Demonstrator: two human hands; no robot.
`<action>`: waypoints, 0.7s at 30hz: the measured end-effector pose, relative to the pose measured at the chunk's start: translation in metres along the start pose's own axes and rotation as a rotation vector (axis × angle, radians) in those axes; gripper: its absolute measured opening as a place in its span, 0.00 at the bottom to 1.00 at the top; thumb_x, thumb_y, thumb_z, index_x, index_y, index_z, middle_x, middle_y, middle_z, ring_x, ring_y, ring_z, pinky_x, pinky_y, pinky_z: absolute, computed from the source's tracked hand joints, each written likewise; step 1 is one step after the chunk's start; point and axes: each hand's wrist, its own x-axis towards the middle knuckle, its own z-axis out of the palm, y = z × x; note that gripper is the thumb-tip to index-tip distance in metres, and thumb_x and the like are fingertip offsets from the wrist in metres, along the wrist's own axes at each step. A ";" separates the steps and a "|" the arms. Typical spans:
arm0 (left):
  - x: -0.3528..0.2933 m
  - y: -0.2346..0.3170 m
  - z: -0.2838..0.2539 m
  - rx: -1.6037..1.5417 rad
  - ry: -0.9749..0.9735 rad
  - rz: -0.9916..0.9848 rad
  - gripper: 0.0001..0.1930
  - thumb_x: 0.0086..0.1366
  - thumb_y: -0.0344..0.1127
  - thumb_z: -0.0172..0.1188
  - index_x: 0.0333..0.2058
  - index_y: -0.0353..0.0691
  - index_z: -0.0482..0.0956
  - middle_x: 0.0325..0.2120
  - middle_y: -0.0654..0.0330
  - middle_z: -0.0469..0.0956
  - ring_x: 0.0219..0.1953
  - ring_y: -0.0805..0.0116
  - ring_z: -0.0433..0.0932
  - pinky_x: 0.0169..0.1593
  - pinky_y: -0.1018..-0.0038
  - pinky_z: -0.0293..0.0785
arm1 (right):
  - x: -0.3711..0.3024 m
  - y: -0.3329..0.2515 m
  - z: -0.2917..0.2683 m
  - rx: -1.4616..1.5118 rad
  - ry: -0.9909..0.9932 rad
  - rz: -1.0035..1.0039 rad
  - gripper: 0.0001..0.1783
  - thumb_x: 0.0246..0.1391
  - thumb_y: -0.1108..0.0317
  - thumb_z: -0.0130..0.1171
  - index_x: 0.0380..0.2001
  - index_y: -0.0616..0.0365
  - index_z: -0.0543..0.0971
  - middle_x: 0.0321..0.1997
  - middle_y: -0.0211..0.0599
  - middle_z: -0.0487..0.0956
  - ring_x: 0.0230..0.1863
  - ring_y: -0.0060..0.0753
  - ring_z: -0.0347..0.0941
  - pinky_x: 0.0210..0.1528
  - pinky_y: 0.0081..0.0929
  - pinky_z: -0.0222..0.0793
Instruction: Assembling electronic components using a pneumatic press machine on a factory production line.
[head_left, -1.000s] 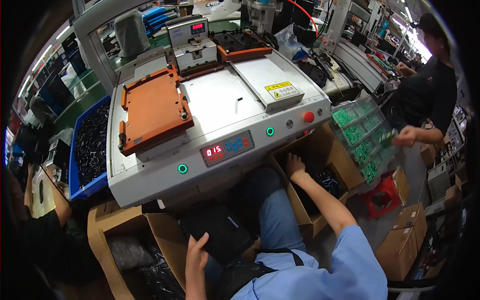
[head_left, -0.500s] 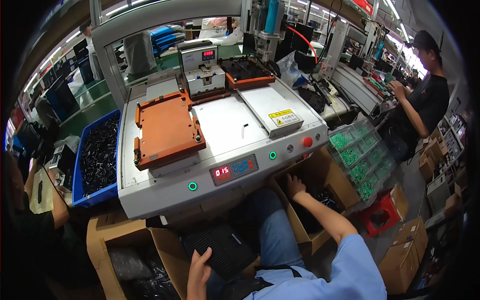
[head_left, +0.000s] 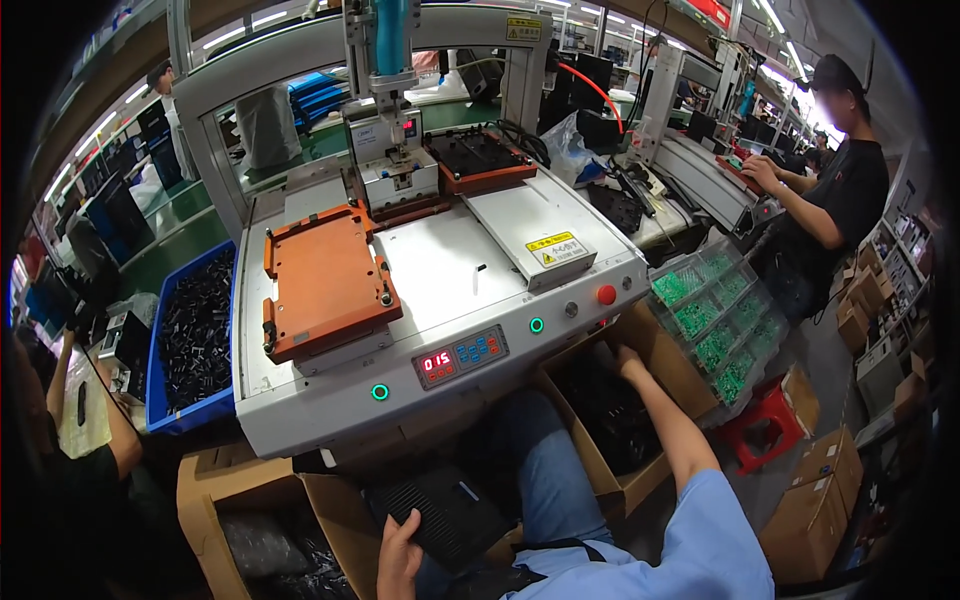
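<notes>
My left hand (head_left: 402,545) is closed on the edge of a black plastic housing (head_left: 450,515) with a ribbed, slotted face, thumb lying on top. The housing rests over my lap, in front of the machine. Further right, my right hand (head_left: 628,364) reaches into an open cardboard box (head_left: 640,487) holding dark parts (head_left: 603,420). Its fingers are partly hidden, next to the box's far wall, so whether they grip anything does not show.
Before me stands a white bench machine (head_left: 440,260) with an orange fixture plate (head_left: 325,280), a second orange fixture (head_left: 490,176) and a screwdriving head (head_left: 388,80). A blue bin (head_left: 152,370) of small black parts, a green-filled divided tray (head_left: 715,345) and a carton (head_left: 195,500) surround it. A co-worker (head_left: 840,180) works at right.
My right hand has moved rightward inside the cardboard box, uncovering more dark parts. The machine's screwdriving head has travelled left, over the small feeder. My left hand keeps hold of the housing.
</notes>
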 end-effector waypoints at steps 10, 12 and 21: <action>0.002 0.000 0.005 -0.057 0.021 -0.042 0.25 0.64 0.29 0.52 0.58 0.35 0.57 0.52 0.54 0.67 0.53 0.62 0.69 0.56 0.68 0.68 | 0.009 0.026 0.018 -0.090 -0.028 0.125 0.59 0.26 0.40 0.70 0.57 0.67 0.57 0.58 0.59 0.61 0.57 0.61 0.61 0.56 0.45 0.63; 0.003 0.001 0.003 -0.065 0.016 -0.028 0.25 0.64 0.30 0.52 0.58 0.36 0.57 0.52 0.55 0.67 0.53 0.62 0.69 0.56 0.68 0.68 | 0.006 0.026 0.014 -0.079 -0.046 0.094 0.59 0.23 0.42 0.73 0.54 0.73 0.61 0.58 0.67 0.60 0.60 0.61 0.58 0.58 0.38 0.61; 0.002 0.005 0.000 -0.039 0.038 -0.010 0.19 0.63 0.32 0.54 0.52 0.37 0.66 0.48 0.59 0.72 0.50 0.66 0.72 0.53 0.71 0.69 | -0.063 -0.026 -0.008 -0.121 0.480 -0.196 0.48 0.31 0.49 0.72 0.50 0.72 0.65 0.46 0.65 0.67 0.48 0.61 0.66 0.51 0.42 0.65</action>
